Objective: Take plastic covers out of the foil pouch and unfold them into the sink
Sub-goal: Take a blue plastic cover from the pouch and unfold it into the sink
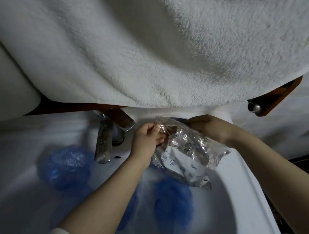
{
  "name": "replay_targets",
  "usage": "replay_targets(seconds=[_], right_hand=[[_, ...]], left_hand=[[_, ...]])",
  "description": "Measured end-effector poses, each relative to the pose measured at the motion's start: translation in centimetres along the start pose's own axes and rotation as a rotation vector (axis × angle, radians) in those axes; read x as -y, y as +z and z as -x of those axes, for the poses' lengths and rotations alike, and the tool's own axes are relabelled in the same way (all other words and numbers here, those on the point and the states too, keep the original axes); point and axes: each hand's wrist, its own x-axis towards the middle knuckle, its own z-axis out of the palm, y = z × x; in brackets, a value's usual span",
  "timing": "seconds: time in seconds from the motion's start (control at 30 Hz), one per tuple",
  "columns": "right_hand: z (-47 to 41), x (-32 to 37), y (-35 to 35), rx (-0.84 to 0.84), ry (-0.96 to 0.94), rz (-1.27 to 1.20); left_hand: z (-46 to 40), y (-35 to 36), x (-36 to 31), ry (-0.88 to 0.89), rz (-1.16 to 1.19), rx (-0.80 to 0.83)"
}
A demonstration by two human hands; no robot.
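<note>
Though gripped, foil pouch (186, 148) mouth hidden.

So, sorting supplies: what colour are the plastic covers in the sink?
Blue plastic covers, clearest in the head view.

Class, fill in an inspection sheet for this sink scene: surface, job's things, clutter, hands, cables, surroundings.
Surface: white sink, basin partly covered.
Job's things: foil pouch held above the basin; blue plastic covers lying in the sink, another left of the tap.
Clutter: nothing seen.
Hands: left hand pinches the pouch's top edge; right hand grips its far side.
Cables: nothing seen.
Surroundings: metal tap; white towel hanging above; wooden rail.
</note>
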Motion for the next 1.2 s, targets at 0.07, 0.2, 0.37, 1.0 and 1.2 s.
replay_targets(seconds=[0.07,0.2,0.37,1.0,1.2], right_hand=[[0.4,0.0,-0.3,-0.065,-0.094,0.123],[0.2,-0.6,-1.0,-0.244,-0.276,0.389],[-1.6,-2.4,-2.0,-0.566,-0.109,0.177],[-0.2,-4.4,5.6,-0.568,-0.595,0.465],[0.7,-8.6,12.9,0.035,-0.079,0.478]], left_hand=[[-0.3,0.1,-0.4,-0.018,0.078,-0.024],[-0.9,0.6,-1.7,-0.012,0.195,-0.017],[-0.7,1.0,-1.0,0.182,-0.117,-0.04],[1.1,-4.4,1.7,0.27,-0.954,0.346],[4.0,-7.4,1.3,0.126,-1.04,0.485]])
